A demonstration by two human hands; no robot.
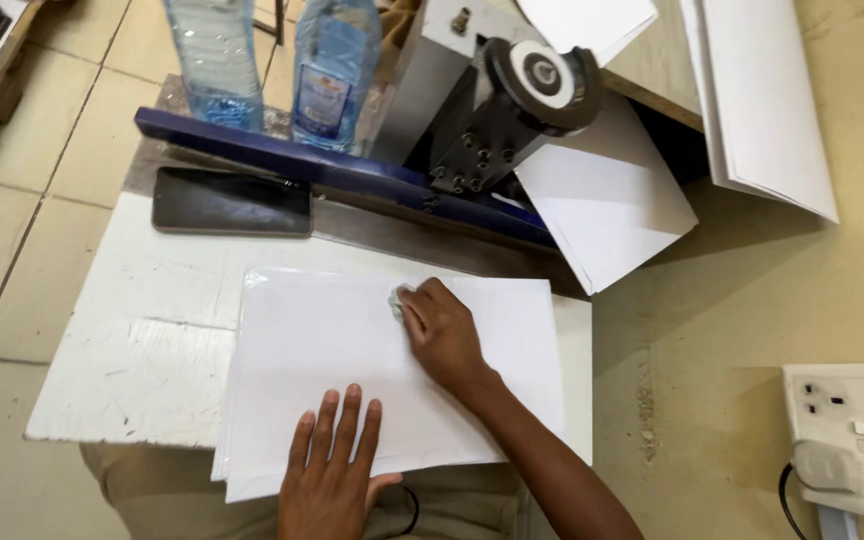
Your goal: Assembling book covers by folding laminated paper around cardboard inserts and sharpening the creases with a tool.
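Nearest to the camera, the left hand (330, 470) lies flat with the fingers spread and open on the near edge of a stack of white sheets (352, 350). It grips nothing; it seems to press the paper down so that the sheets do not slide. A thin dark cord (410, 505) curls just beside the wrist.

A little farther, the right hand (440, 335) rests on the middle of the top sheet, the fingers curled closed around a small pale wad (397, 300), perhaps a cloth or an eraser; I cannot tell which. The wad touches the paper, so the hand looks to be rubbing the surface.

The stack lies on a white board (132, 350) with worn paint, and its near edge hangs slightly over the near edge of the board.

Beyond the stack, near the far left corner of the board, a dark phone (231, 202) lies flat with the screen up, apart from the paper. Behind it runs a blue bar (282, 155) of a grey machine (482, 110) with a round knob, and a white sheet (607, 200) lies under its right end. Two clear plastic bottles (272, 60) stand upright behind the bar. At the far right, more white sheets (762, 100) lie on the tan desk (752, 300), and a wall socket with a plug (847, 440) sits at the near right.
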